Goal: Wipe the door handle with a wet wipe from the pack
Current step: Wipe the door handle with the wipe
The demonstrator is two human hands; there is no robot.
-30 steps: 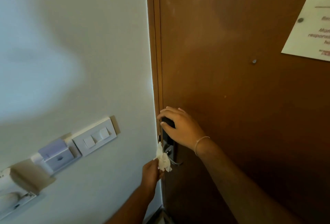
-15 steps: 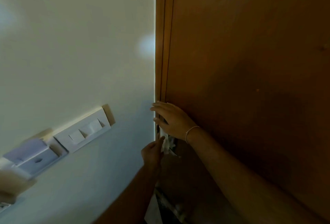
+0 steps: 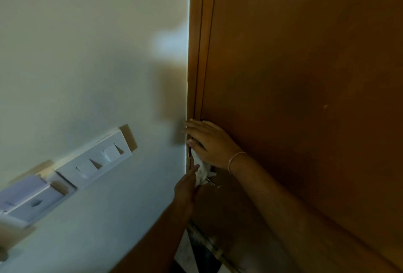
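Left hand (image 3: 186, 187) pinches a crumpled white wipe (image 3: 201, 173) against the door handle (image 3: 212, 180), largely hidden. Right hand (image 3: 212, 144) rests open-fingered on the door (image 3: 305, 76) edge above.

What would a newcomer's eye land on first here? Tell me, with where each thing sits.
First the two hands meeting at the door's left edge, low in the middle: the right hand spread flat against the wood, the left hand just below pressing a crumpled white wipe where the handle must be, mostly hidden. Next, the white switch plate tilted on the pale wall at lower left.
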